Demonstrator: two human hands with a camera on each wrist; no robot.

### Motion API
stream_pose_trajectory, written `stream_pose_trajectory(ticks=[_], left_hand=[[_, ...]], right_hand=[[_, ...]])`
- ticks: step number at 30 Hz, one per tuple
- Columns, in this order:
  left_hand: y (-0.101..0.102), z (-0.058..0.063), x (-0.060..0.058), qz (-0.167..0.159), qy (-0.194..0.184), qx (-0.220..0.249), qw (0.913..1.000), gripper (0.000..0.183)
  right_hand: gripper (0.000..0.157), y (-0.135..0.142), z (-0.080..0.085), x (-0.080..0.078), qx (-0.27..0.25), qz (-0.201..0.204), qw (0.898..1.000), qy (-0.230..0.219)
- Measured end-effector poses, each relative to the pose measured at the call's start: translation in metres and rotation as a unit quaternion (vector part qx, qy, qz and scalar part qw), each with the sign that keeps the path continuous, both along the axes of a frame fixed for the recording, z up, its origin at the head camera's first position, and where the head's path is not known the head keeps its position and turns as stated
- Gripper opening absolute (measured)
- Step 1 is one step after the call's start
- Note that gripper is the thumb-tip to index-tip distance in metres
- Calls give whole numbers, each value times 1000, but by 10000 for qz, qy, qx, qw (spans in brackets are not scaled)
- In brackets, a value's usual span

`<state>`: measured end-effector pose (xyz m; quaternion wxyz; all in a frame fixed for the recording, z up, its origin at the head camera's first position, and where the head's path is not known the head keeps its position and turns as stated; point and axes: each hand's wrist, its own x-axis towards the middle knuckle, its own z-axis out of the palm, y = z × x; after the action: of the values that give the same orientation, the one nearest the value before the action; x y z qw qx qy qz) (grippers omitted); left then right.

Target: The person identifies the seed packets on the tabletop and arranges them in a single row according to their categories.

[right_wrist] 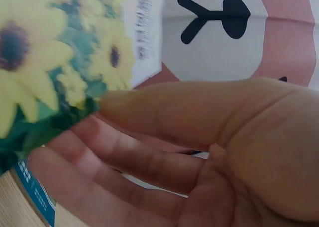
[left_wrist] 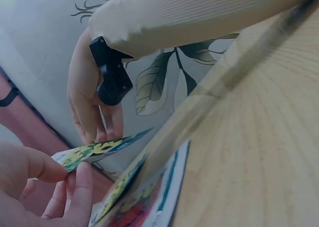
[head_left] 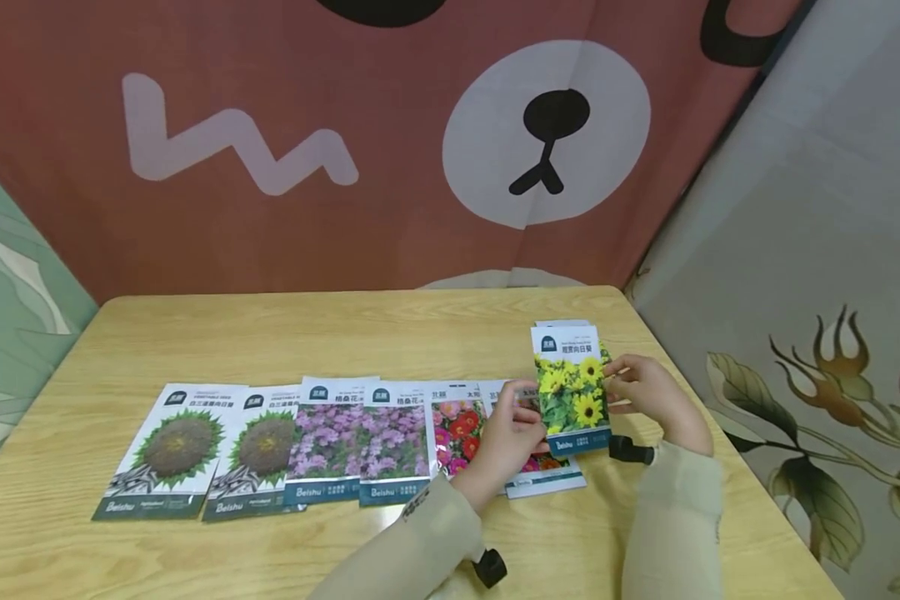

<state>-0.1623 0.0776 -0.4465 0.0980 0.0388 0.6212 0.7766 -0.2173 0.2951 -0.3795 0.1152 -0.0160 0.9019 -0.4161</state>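
Observation:
A seed packet with yellow sunflowers (head_left: pixel 572 392) is tilted up over the right part of the table, its printed front toward the head camera. My left hand (head_left: pixel 506 442) pinches its left edge between thumb and fingers; the left wrist view shows that thumb on the front of the packet (left_wrist: pixel 89 152). At the opposite edge my right hand (head_left: pixel 648 398) pinches it, thumb (right_wrist: pixel 149 107) on the printed face and fingers behind. Another yellow-flowered packet (left_wrist: pixel 119 189) lies lower, mostly hidden behind the held one in the head view. Under my left hand are packets with red and pink flowers (head_left: pixel 457 429).
To the left, overlapping in a row on the wooden table (head_left: pixel 307 333), lie two purple-flower packets (head_left: pixel 326 442) and two packets with large brown sunflower heads (head_left: pixel 176 450). A cloth with a bear print (head_left: pixel 390 233) hangs behind the table; a floral cloth (head_left: pixel 817 392) is at the right.

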Motion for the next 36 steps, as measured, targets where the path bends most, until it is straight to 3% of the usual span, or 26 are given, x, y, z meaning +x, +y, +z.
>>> stream_pose_trajectory(ticks=[9,18,32,36], left_hand=[[3,-11,5,-140,74,-367,9992,54],[7,-17,10,-275,210,-878,9955,53],[8,-10,13,-1042,-157,-1385,9847,64],[7,-12,16,-1287,-293,-1223,9837,65]], right_hand=[[18,11,-5,1,-104,124,9990,-408],[13,15,-13,1,77,92,9930,-1176],[14,23,-26,-2,350,72,9890,-1434],[14,25,-31,-1,343,-19,9878,-1520]])
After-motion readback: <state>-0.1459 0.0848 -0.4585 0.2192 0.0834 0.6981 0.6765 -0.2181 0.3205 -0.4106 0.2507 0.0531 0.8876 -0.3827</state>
